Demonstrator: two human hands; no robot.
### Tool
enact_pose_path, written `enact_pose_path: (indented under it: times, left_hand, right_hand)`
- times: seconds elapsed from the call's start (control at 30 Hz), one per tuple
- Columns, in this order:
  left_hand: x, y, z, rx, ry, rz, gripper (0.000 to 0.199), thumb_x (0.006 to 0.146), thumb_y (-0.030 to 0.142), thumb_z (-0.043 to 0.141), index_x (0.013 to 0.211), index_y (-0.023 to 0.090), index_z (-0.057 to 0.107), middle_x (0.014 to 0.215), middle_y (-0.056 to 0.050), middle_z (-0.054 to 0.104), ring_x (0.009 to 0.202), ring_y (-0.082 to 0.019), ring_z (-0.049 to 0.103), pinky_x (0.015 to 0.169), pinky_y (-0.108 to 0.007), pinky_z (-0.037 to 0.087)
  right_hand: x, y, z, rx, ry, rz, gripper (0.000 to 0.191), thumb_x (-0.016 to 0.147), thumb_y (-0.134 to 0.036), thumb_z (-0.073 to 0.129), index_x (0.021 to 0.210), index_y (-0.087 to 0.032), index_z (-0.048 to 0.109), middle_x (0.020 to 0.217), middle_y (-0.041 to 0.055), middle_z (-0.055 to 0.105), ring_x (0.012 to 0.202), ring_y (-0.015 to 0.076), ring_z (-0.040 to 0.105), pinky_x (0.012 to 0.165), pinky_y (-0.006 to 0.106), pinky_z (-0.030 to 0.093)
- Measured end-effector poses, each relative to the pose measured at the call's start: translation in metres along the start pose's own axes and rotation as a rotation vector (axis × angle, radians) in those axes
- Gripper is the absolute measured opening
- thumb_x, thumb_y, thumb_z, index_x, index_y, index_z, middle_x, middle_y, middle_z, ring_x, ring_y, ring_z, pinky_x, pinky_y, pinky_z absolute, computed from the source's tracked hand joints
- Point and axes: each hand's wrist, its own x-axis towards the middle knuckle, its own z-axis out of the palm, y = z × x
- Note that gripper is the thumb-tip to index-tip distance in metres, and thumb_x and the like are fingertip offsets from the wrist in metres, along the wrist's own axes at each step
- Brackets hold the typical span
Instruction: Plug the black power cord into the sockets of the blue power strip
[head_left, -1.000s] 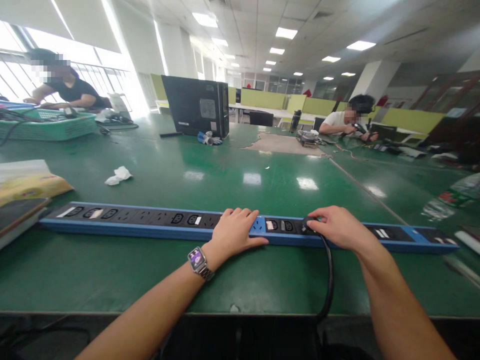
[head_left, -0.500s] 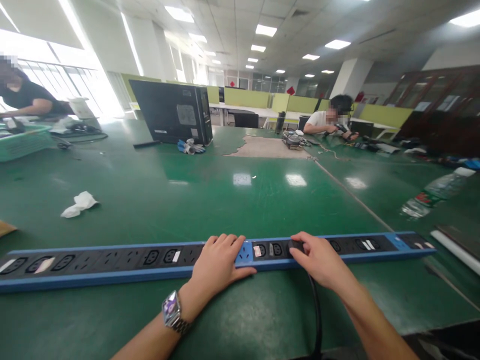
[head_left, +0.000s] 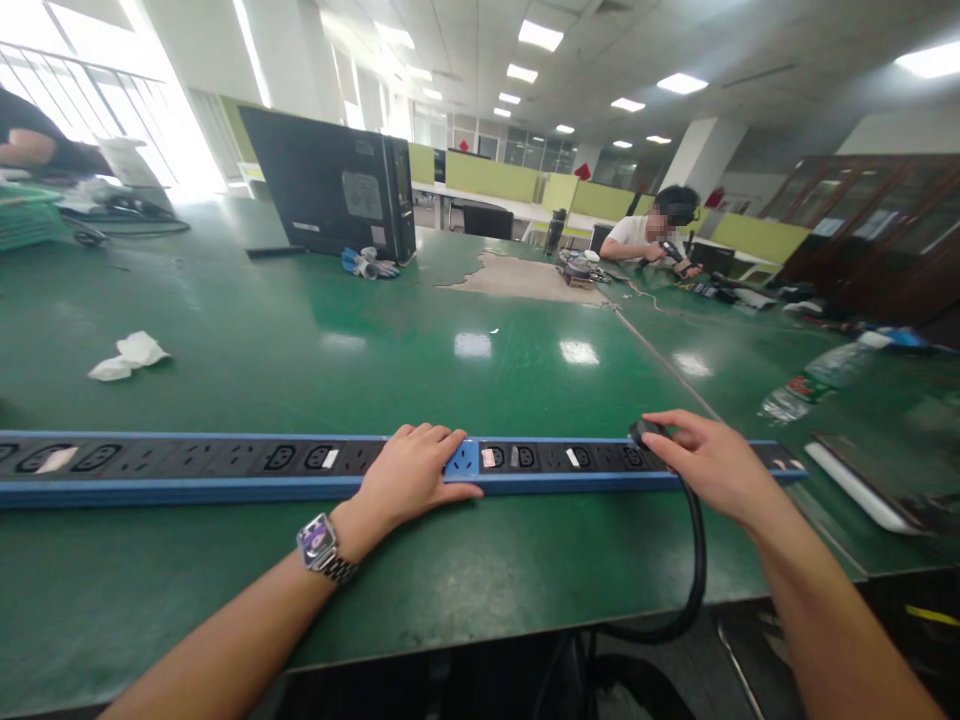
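Observation:
A long blue power strip (head_left: 420, 484) with black sockets lies across the green table. My left hand (head_left: 409, 475) grips its middle, fingers over the far edge and thumb along the near side, just left of a blue socket (head_left: 462, 460). A watch (head_left: 322, 548) is on that wrist. Over the strip's right part, my right hand (head_left: 697, 455) pinches a black plug (head_left: 642, 432). The plug sits at or just above the sockets; contact is hard to tell. Its thick black cable (head_left: 699, 560) hangs down past the table's near edge.
Crumpled white tissue (head_left: 135, 353) lies at the left. Further back stand a black computer case (head_left: 337, 190) and gloves (head_left: 369, 263). A plastic bottle (head_left: 817, 380) and a white-edged object (head_left: 862, 490) are at the right. One person sits back right, another far left.
My right hand has moved right along the strip with the plug, away from the socket area near the middle. The view has tilted down and shifted; my left hand still rests on the strip.

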Motion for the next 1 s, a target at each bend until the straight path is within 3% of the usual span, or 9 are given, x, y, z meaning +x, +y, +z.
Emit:
enact_pose_path:
  times: [0.1, 0.2, 0.43, 0.67, 0.77, 0.83, 0.87, 0.93, 1.0]
  left_hand:
    - [-0.003, -0.004, 0.0, -0.006, 0.017, 0.033, 0.069, 0.077, 0.075, 0.056, 0.113, 0.017, 0.064, 0.102, -0.013, 0.07, 0.092, -0.03, 0.065, 0.08, -0.04, 0.047]
    - [-0.008, -0.006, 0.0, 0.002, 0.026, 0.049, 0.071, 0.078, 0.076, 0.054, 0.116, 0.016, 0.063, 0.104, -0.014, 0.07, 0.093, -0.03, 0.066, 0.082, -0.041, 0.048]
    - [-0.013, -0.005, -0.003, 0.026, -0.003, 0.058, 0.074, 0.079, 0.077, 0.051, 0.119, 0.015, 0.061, 0.109, -0.015, 0.07, 0.095, -0.031, 0.066, 0.083, -0.043, 0.049]
    - [-0.015, 0.001, -0.004, 0.029, 0.001, -0.003, 0.068, 0.079, 0.074, 0.056, 0.116, 0.017, 0.063, 0.109, -0.014, 0.07, 0.097, -0.031, 0.066, 0.084, -0.043, 0.048]
    - [-0.017, 0.004, -0.004, 0.013, 0.045, -0.021, 0.072, 0.079, 0.071, 0.059, 0.127, 0.017, 0.057, 0.114, -0.014, 0.069, 0.101, -0.032, 0.065, 0.087, -0.044, 0.048]
    - [-0.019, 0.009, -0.004, -0.024, 0.132, 0.001, 0.08, 0.08, 0.066, 0.062, 0.14, 0.017, 0.045, 0.123, -0.014, 0.065, 0.109, -0.031, 0.062, 0.092, -0.044, 0.047]
    - [-0.02, 0.013, -0.003, -0.05, 0.191, 0.021, 0.083, 0.08, 0.063, 0.064, 0.144, 0.016, 0.039, 0.128, -0.015, 0.062, 0.113, -0.031, 0.06, 0.095, -0.044, 0.046]
    - [-0.022, 0.021, -0.002, -0.111, 0.296, 0.086, 0.081, 0.083, 0.054, 0.067, 0.147, 0.016, 0.034, 0.134, -0.015, 0.057, 0.119, -0.03, 0.056, 0.098, -0.042, 0.045]
    - [-0.028, 0.028, -0.001, -0.172, 0.376, 0.18, 0.066, 0.088, 0.043, 0.064, 0.143, 0.018, 0.038, 0.13, -0.014, 0.059, 0.115, -0.027, 0.059, 0.095, -0.039, 0.048]
  right_hand:
    - [0.0, 0.047, 0.0, -0.081, -0.01, 0.016, 0.048, 0.079, -0.052, 0.056, 0.109, -0.018, 0.07, 0.054, -0.0009, 0.059, 0.051, 0.0171, 0.054, 0.052, 0.029, 0.039]
    - [-0.005, 0.072, 0.001, -0.11, -0.025, 0.0, 0.05, 0.081, -0.053, 0.054, 0.112, -0.017, 0.07, 0.054, -0.0008, 0.059, 0.053, 0.0181, 0.055, 0.055, 0.03, 0.04]
    - [-0.002, 0.059, -0.003, -0.234, -0.158, -0.066, 0.044, 0.082, -0.049, 0.051, 0.107, -0.019, 0.071, 0.055, -0.0008, 0.059, 0.055, 0.0191, 0.056, 0.057, 0.03, 0.038]
    - [-0.007, 0.064, 0.001, -0.22, -0.094, -0.065, 0.044, 0.083, -0.049, 0.051, 0.107, -0.018, 0.071, 0.057, 0.0008, 0.062, 0.054, 0.0193, 0.057, 0.058, 0.031, 0.04]
    - [-0.007, 0.042, -0.011, -0.175, 0.145, 0.015, 0.041, 0.079, -0.05, 0.057, 0.099, -0.018, 0.073, 0.06, 0.0036, 0.067, 0.056, 0.0201, 0.06, 0.055, 0.031, 0.041]
    - [-0.01, 0.007, -0.011, -0.092, 0.282, 0.025, 0.042, 0.079, -0.051, 0.058, 0.101, -0.018, 0.072, 0.063, 0.0042, 0.069, 0.056, 0.0193, 0.06, 0.053, 0.029, 0.04]
    - [-0.012, -0.015, -0.005, -0.029, 0.258, 0.004, 0.043, 0.08, -0.052, 0.058, 0.104, -0.019, 0.071, 0.064, 0.0034, 0.069, 0.055, 0.0183, 0.06, 0.053, 0.029, 0.041]
    - [-0.021, -0.062, 0.019, 0.123, -0.01, -0.086, 0.042, 0.08, -0.05, 0.061, 0.108, -0.02, 0.071, 0.063, 0.0012, 0.067, 0.058, 0.0175, 0.061, 0.055, 0.028, 0.043]
    - [-0.033, -0.106, 0.053, 0.285, -0.25, -0.188, 0.042, 0.081, -0.046, 0.062, 0.115, -0.021, 0.068, 0.065, -0.0005, 0.067, 0.059, 0.0159, 0.061, 0.057, 0.028, 0.046]
